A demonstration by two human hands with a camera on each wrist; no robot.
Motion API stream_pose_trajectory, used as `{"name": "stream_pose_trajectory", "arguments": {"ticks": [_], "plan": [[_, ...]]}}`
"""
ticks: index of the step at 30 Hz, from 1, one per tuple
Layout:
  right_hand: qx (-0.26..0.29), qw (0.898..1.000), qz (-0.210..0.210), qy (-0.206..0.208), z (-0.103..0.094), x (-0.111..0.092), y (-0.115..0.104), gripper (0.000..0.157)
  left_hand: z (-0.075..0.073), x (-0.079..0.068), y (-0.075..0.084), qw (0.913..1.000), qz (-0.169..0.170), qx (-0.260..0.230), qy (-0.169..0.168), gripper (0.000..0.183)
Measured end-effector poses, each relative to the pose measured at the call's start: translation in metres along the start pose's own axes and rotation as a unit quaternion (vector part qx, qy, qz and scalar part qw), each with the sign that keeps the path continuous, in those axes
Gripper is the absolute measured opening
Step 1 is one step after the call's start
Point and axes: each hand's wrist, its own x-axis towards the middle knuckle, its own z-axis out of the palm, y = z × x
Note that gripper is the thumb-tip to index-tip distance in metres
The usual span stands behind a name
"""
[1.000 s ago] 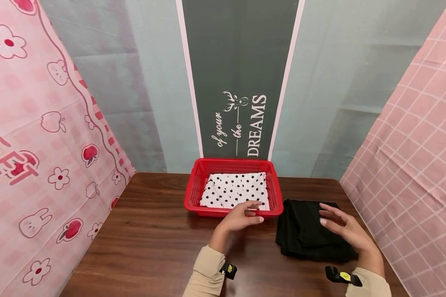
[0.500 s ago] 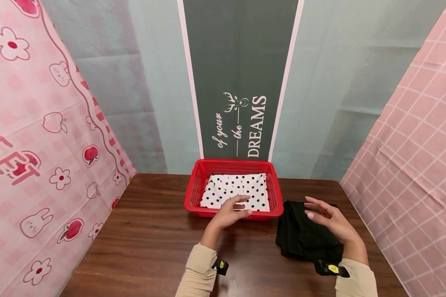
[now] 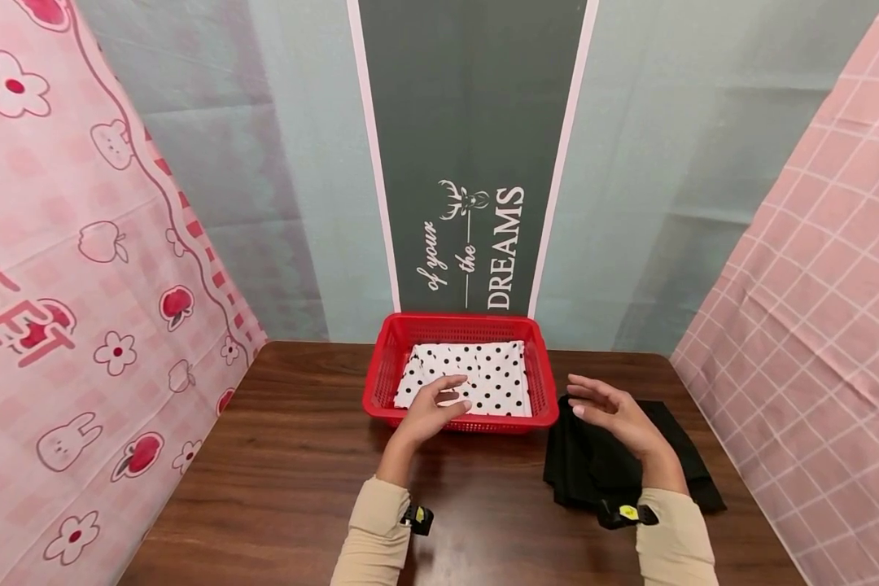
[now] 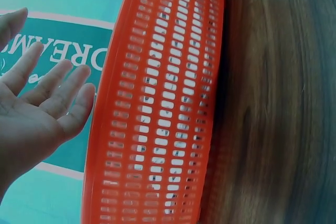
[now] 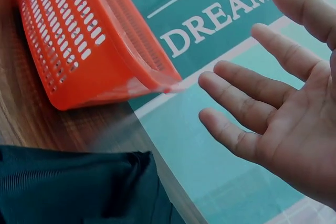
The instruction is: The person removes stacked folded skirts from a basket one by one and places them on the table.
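Grey-green backdrop (image 3: 322,171) — straight ahead of the fingertips, dark strip down its middle with white lettering incl. DREAMS. Pink print sheet (image 3: 110,317) well off to the left of the left hand (image 3: 428,413), pink check sheet (image 3: 798,342) to the right of the right hand (image 3: 618,419). Brown table (image 3: 286,464) below both sets of fingers. Red basket (image 3: 498,422) on it — perforated, near rim under the left fingers, right end just past the right fingertips. Black cloth (image 3: 593,468), folded, on the table under the right hand, beside the basket and apart from the fingers. White dotted cloth (image 3: 494,378) flat inside the basket, just beyond the left fingertips. Beige sleeves (image 3: 373,529) behind the fingers. Left fingers spread, thumb well apart — can't tell if the little finger touches the rim. Right fingers extended and spread, middle and ring close together, thumb apart. Smallest: a black wrist strap (image 3: 419,519) behind each hand's fingers, yellow mark on each
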Motion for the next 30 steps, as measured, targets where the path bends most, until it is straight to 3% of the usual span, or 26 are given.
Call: {"name": "stream_pose_trajectory", "arguments": {"ticks": [5, 9, 11, 16, 18, 21, 30], "plan": [[0.006, 1.0, 0.001, 0.019, 0.007, 0.012, 0.0, 0.053, -0.007, 0.008, -0.023, 0.9997, -0.009, 0.003, 0.023, 0.044], [0.03, 0.999, 0.004, 0.023, 0.011, 0.022, 0.002, 0.054, -0.014, 0.01, -0.028, 0.9992, -0.007, 0.005, 0.04, 0.044], [0.043, 0.999, 0.001, 0.021, 0.013, 0.026, 0.003, 0.055, -0.017, 0.009, -0.021, 0.999, -0.008, 0.004, 0.045, 0.043], [0.057, 0.998, 0.009, 0.027, 0.018, 0.032, 0.009, 0.056, -0.024, 0.01, -0.028, 0.998, -0.008, 0.0, 0.063, 0.042], [0.056, 0.998, 0.02, 0.033, 0.02, 0.033, 0.011, 0.056, -0.026, 0.014, -0.04, 0.9973, -0.002, 0.0, 0.073, 0.043], [0.057, 0.997, 0.033, 0.039, 0.024, 0.036, 0.013, 0.056, -0.03, 0.014, -0.046, 0.9966, 0.013, -0.001, 0.081, 0.043], [0.07, 0.992, 0.091, 0.043, 0.034, 0.052, 0.018, 0.056, -0.04, 0.016, -0.052, 0.9938, 0.05, -0.006, 0.099, 0.046]]}}
